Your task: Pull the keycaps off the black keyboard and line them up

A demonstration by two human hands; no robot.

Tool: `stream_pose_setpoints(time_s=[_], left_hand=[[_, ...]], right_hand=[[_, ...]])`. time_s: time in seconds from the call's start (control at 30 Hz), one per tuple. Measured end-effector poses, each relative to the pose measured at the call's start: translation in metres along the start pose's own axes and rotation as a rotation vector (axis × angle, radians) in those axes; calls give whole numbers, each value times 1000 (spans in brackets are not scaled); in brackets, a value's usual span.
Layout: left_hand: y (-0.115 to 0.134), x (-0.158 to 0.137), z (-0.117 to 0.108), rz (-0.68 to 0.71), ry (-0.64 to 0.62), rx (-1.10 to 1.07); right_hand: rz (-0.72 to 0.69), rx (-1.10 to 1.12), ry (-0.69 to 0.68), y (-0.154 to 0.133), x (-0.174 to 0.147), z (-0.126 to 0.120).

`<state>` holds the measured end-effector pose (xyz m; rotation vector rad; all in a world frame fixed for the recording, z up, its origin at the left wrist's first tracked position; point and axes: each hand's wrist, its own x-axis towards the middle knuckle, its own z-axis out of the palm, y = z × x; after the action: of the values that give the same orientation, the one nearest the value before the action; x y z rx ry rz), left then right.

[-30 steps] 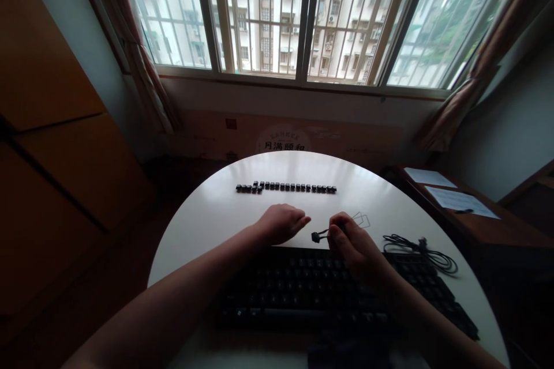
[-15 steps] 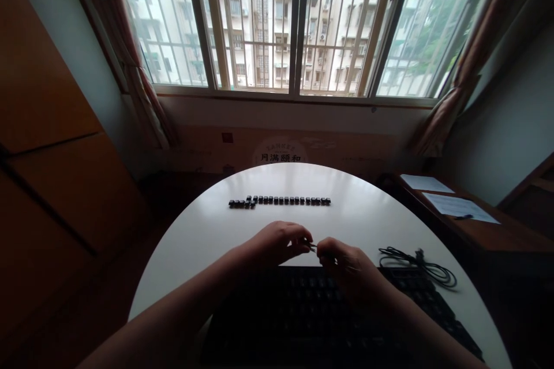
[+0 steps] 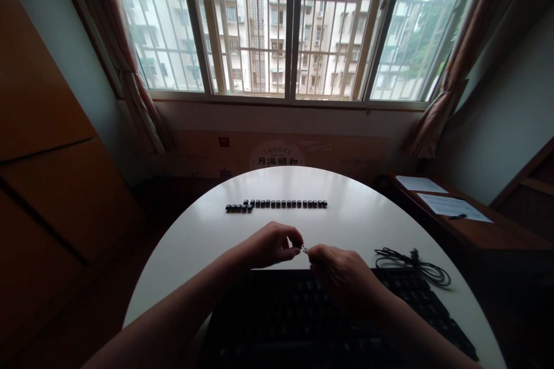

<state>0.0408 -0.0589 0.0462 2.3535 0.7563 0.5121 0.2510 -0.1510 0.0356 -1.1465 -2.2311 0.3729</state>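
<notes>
One wire tool (image 3: 305, 250), gripped in the right hand (image 3: 337, 265) near the keyboard's (image 3: 277, 302) far edge | left hand (image 3: 274, 245) at its tip, hold unclear | seemingly working that end | likely next need: steady pinch

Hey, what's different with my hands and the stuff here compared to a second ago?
Your left hand and right hand have come together, the left now at the end of the wire tool; the black keycap seen there is hidden. The right still grips the tool. Keycap row, keyboard and cable stayed put.
</notes>
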Motion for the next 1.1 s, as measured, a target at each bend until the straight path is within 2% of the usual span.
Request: stream_pose_setpoints(time_s=[0.13,0.27,0.4,0.57,0.67,0.8,0.97,1.1], left_hand=[[-12,0,-9,-50,135,92],[-38,0,-26,-94,383,182],[-63,-3,-42,-196,645,306],[-78,-4,-62,-208,828,323],[-86,2,-79,-215,843,330],[-97,16,-94,-221,732,343],[-114,21,-92,-220,686,323],[-126,18,-89,-201,561,437]], right_hand=[[61,-35,75,6,-1,-3],[70,-66,114,14,0,-5],[58,-97,112,19,1,-3],[59,-83,130,20,2,-2],[54,-71,135,21,1,-3],[43,-58,136,22,1,-3],[30,-29,141,23,2,-2],[17,7,145,26,1,0]])
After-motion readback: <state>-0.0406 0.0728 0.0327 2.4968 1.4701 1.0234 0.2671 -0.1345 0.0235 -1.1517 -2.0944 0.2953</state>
